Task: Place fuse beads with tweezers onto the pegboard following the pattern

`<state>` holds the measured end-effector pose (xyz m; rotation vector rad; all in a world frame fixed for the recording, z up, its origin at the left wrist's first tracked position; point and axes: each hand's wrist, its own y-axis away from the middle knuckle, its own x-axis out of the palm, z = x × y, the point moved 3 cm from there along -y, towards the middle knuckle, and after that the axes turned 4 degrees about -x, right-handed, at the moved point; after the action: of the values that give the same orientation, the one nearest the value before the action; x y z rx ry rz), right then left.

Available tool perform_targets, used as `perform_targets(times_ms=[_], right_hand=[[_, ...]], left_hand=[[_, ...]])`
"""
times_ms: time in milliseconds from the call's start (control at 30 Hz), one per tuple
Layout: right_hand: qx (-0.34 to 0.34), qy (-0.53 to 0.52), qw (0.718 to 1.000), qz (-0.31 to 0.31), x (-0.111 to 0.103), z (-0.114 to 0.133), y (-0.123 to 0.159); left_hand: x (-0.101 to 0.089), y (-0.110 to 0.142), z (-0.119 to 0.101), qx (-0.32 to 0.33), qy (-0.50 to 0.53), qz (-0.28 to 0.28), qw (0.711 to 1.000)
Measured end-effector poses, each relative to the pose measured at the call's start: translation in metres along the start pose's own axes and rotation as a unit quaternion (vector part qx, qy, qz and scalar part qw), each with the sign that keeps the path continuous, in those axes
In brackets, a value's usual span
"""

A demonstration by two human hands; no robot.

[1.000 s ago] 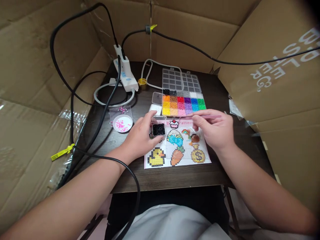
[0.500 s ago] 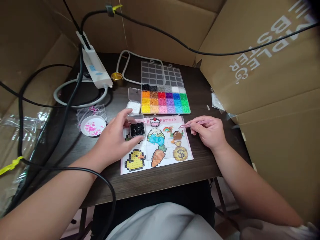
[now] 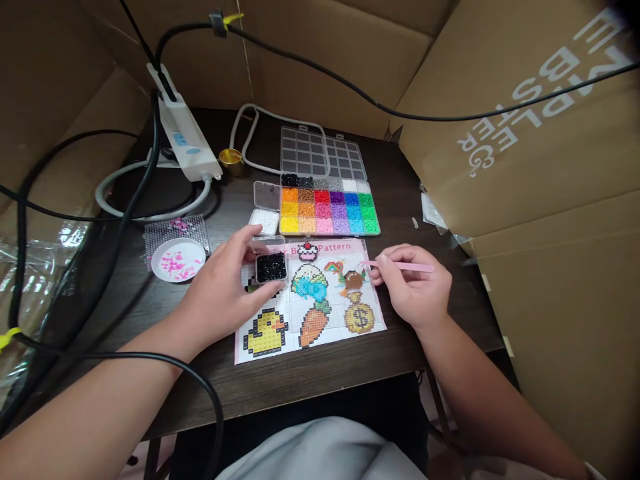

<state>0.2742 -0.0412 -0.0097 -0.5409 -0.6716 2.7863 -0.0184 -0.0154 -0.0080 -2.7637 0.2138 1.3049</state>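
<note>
- Nearest on the counter (image 3: 210, 393) lies the pattern sheet (image 3: 335, 320), its near row showing a duck, carrot and money bag.
- Left hand (image 3: 217, 287): fingers gripping the small box of black beads (image 3: 271, 268), thumb at its near edge, above the sheet's left part; whether it rests there, I cannot tell.
- Right hand (image 3: 417, 287): fingers closed on the pink tweezers (image 3: 415, 267), tips pointing left over the sheet's right side.
- Left: a white dish (image 3: 156, 260) of pink beads.
- Farther: a box of white beads (image 3: 264, 222), left of the multicoloured bead case (image 3: 327, 235).
- Far left: a power strip (image 3: 193, 147).
</note>
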Motion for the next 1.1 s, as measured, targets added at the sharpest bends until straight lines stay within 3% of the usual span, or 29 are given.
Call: perform_targets(times_ms=[433, 1100], right_hand=[[-0.177, 0.084, 0.981, -0.006, 0.009, 0.016, 0.005], [-0.155, 0.108, 0.982, 0.011, 0.013, 0.015, 0.004]], left_hand=[[0.001, 0.0, -0.001, 0.01, -0.001, -0.006, 1.0], [0.001, 0.001, 0.0, 0.007, 0.004, -0.003, 1.0]])
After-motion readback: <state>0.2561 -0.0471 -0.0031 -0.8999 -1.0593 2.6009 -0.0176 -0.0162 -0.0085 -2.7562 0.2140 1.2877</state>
